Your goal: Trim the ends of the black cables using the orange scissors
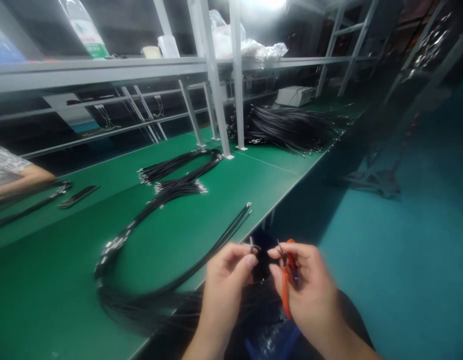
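Note:
Just past the table's front edge, my left hand [229, 272] pinches the end of a black cable [256, 247] between thumb and fingers. A small pale tip sticks up from that pinch. Close by on the right, my right hand [310, 280] is closed around orange-handled cutting pliers [286, 285], their short metal jaws pointing up and toward the cable end. The pliers and the cable appear apart. Behind and below my left hand runs a long bundle of black cables [141, 300], curving across the green table and blurred near my wrists.
On the green table [201, 220] lie more black cables [182, 175] with metal ends, and a large cable pile [291, 127] farther back. White shelf posts [216, 85] rise from it. A phone [79, 196] lies near another person's arm [32, 177]. A white box [294, 96] stands behind.

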Available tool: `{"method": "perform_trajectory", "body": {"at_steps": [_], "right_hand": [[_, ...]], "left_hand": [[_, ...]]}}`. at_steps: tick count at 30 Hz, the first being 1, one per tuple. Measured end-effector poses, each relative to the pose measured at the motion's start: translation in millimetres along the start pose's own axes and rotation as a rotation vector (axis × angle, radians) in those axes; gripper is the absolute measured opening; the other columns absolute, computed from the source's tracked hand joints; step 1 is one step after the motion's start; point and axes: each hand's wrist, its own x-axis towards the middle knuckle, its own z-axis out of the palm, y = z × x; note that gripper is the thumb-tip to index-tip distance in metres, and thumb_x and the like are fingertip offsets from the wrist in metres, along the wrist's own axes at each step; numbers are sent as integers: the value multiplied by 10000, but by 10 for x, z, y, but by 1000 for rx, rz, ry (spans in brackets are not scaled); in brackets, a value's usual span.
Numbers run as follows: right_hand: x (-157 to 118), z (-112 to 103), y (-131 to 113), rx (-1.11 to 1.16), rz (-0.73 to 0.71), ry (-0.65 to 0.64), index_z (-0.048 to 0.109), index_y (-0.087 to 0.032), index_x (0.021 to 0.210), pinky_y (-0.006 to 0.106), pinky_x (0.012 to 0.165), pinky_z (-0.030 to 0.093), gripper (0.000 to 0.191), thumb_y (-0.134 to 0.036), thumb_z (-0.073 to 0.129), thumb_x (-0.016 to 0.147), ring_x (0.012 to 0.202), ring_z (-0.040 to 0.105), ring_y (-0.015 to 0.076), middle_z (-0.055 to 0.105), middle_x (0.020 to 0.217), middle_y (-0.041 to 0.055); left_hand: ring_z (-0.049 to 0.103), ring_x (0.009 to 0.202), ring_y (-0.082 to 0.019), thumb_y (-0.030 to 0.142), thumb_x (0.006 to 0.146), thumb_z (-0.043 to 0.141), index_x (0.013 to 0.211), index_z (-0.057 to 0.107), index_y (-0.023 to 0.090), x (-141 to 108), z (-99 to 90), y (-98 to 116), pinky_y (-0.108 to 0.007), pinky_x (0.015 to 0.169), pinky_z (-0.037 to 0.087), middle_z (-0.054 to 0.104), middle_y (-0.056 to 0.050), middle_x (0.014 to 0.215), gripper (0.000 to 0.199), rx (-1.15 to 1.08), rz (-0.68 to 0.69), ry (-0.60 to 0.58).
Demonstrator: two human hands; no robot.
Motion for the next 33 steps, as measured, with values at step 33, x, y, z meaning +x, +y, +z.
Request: {"method": "perform_trajectory", "body": {"at_steps": [33], "right_hand": [[39, -49, -145, 263, 817, -495, 504, -181, 791, 139, 269, 266, 213, -303, 672, 744, 257, 360, 17, 560, 521, -79]], "left_hand": [[601, 625, -112, 165, 714, 710, 754, 718, 179, 13, -8, -109, -176, 551, 479, 683, -6, 733, 44, 178, 119, 7]]}}
